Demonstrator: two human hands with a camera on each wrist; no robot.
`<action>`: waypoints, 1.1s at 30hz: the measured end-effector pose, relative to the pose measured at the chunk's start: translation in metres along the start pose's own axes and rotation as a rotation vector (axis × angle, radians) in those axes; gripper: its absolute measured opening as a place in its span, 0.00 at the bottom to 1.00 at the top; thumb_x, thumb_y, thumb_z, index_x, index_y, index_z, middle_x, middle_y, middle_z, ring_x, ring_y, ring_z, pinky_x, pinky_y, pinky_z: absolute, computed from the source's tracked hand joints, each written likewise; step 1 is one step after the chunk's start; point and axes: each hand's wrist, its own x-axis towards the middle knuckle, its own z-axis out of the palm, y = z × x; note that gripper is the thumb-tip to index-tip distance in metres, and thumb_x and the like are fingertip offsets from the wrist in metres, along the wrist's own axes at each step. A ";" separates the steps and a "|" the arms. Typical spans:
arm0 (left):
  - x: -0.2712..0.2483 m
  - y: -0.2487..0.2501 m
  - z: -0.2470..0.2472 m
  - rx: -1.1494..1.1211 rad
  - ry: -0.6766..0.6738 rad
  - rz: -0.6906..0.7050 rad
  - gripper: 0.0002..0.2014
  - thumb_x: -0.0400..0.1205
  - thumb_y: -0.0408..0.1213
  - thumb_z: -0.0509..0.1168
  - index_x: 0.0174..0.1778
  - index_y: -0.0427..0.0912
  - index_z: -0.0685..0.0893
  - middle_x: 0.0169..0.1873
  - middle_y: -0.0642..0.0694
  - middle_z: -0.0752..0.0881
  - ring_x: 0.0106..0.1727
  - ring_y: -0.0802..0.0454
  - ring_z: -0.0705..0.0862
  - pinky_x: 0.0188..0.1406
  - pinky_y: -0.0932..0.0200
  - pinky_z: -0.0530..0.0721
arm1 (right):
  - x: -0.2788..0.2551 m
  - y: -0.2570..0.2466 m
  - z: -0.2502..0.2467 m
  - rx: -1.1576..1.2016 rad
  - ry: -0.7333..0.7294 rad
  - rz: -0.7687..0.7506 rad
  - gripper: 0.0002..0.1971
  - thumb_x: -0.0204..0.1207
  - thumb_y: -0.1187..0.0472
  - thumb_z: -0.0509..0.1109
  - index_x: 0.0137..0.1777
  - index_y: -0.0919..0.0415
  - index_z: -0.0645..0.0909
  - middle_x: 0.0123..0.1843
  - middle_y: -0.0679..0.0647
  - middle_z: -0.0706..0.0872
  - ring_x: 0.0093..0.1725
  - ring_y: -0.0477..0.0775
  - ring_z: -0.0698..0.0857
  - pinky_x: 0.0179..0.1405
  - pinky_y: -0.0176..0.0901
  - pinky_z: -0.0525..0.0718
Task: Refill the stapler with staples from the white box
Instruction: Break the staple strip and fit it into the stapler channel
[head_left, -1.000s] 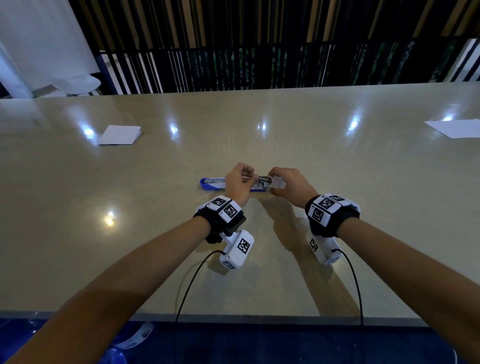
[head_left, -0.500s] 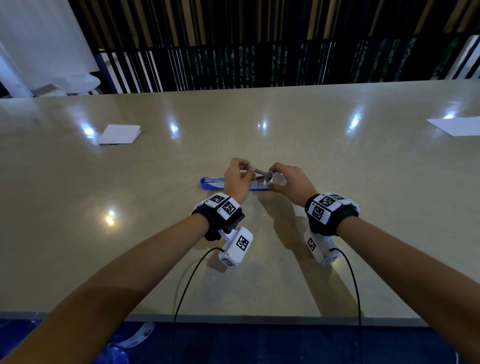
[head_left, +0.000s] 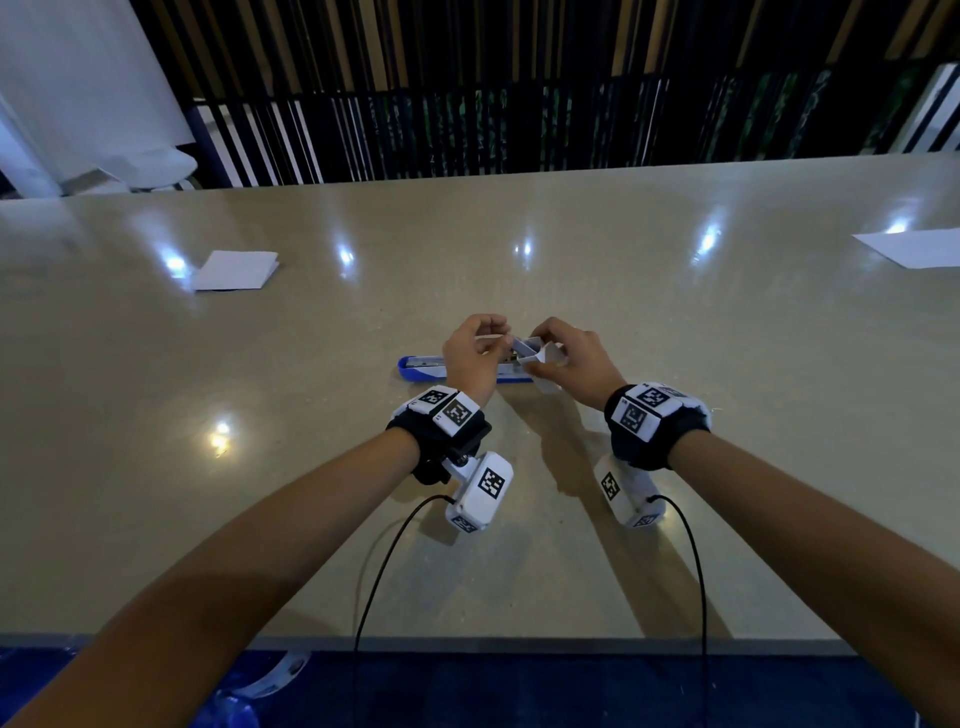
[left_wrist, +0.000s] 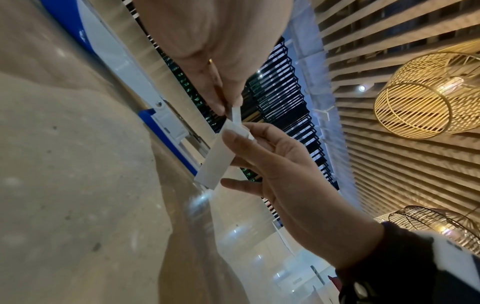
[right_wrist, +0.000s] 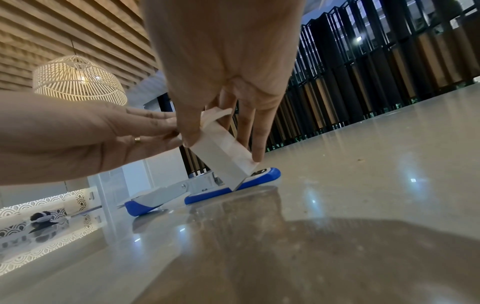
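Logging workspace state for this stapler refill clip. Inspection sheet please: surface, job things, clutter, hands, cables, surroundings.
Surface: glossy beige table, light reflections.
Job's things: blue and white stapler lies opened flat on the table; white box held tilted above it.
Clutter: folded white paper far left; white sheet far right.
Hands: right hand grips the box; left hand pinches a thin white strip at the box's open end.
Cables: black leads from both wrist cameras.
Surroundings: dark slatted screen; wicker lamps.

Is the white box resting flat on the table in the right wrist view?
No: the right hand holds the box tilted in the air above the open stapler, clear of the table.
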 end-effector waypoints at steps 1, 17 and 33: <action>0.000 0.001 0.000 0.010 -0.015 0.006 0.12 0.78 0.24 0.68 0.57 0.29 0.83 0.54 0.33 0.87 0.54 0.42 0.87 0.56 0.52 0.88 | 0.001 0.001 0.001 0.008 -0.003 0.006 0.16 0.70 0.55 0.76 0.52 0.63 0.78 0.48 0.59 0.87 0.43 0.56 0.82 0.41 0.46 0.81; 0.003 0.007 0.000 0.077 -0.159 0.099 0.10 0.74 0.28 0.74 0.51 0.32 0.85 0.46 0.36 0.89 0.44 0.50 0.87 0.43 0.64 0.88 | -0.001 -0.002 -0.005 0.180 0.039 -0.017 0.18 0.67 0.59 0.79 0.54 0.65 0.81 0.50 0.52 0.84 0.48 0.49 0.82 0.45 0.33 0.81; 0.006 0.003 0.000 0.002 -0.194 0.184 0.09 0.76 0.27 0.71 0.52 0.30 0.86 0.45 0.42 0.88 0.40 0.66 0.87 0.43 0.77 0.84 | 0.007 0.002 -0.007 0.084 0.195 -0.017 0.10 0.71 0.57 0.76 0.45 0.64 0.89 0.44 0.59 0.90 0.45 0.55 0.85 0.41 0.33 0.81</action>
